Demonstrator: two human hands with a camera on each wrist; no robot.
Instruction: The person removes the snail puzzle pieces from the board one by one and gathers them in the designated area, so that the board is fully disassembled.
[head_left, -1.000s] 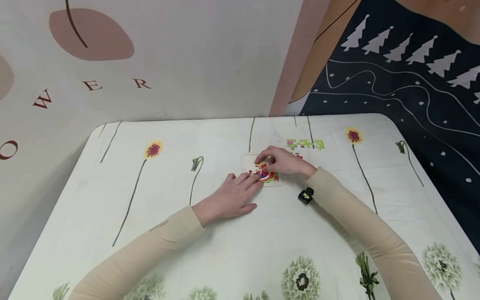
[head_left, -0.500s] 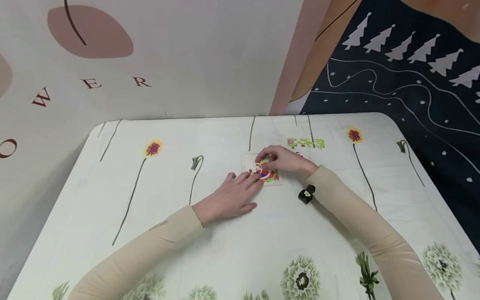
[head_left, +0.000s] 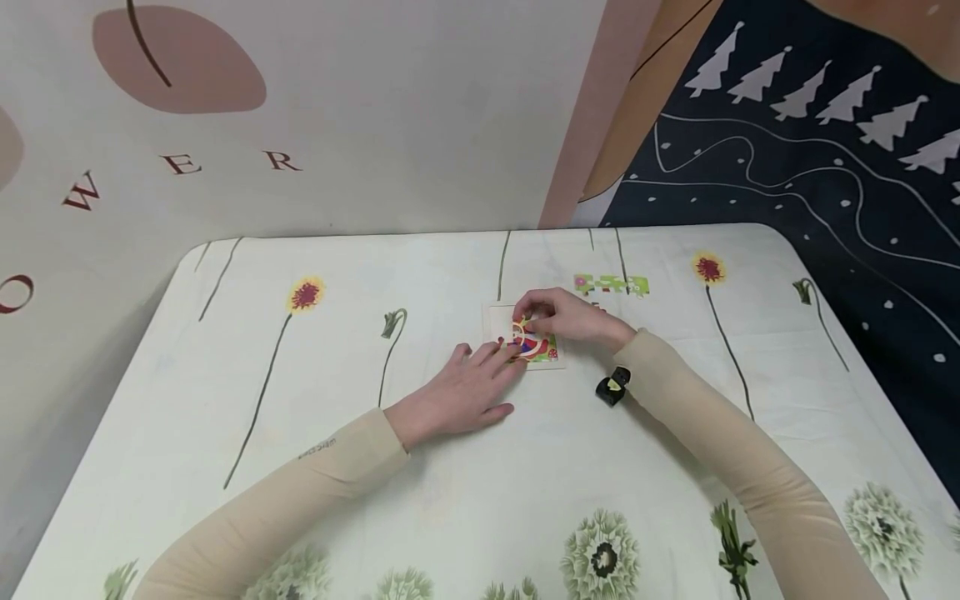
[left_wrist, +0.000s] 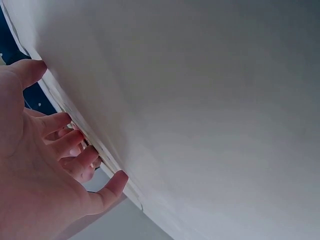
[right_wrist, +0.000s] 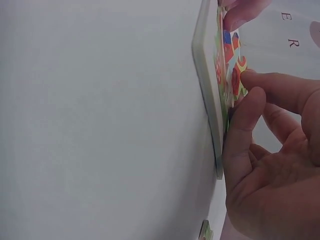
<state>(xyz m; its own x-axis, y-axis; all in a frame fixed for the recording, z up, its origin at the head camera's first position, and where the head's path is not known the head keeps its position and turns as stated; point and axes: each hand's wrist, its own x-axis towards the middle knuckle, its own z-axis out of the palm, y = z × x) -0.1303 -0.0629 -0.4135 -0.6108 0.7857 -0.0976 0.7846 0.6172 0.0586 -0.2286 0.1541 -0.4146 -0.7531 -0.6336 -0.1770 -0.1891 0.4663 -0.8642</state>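
Nearest, large pale-green flower heads [head_left: 602,555] are printed along the near edge of the white surface [head_left: 525,475], and two beige sleeves [head_left: 288,497] reach in over it from the left and right. Beyond the left cuff lies the left hand [head_left: 459,390], palm down, its grip spread: the fingers are extended, the thumb set apart, and the foremost fingertips rest on the near left part of the puzzle picture [head_left: 536,348]. To the right, a small black device [head_left: 612,387] sits just beside the right cuff.

The picture lies on a pale, flat puzzle board [head_left: 497,318], near the middle of the surface from left to right and towards its far side. Its coloured portion, red, blue and green, shows between the two hands. Over the board's far right part is the right hand [head_left: 573,319]; its grip pinches a red-and-green puzzle piece [right_wrist: 239,76] between thumb and forefinger, the piece tilted above the board in the right wrist view.

Farther off and to the right, green loose pieces [head_left: 611,284] lie on the surface. At the back stand a pale lettered wall [head_left: 420,125] and, far right, a dark hanging [head_left: 795,158] printed with white trees.
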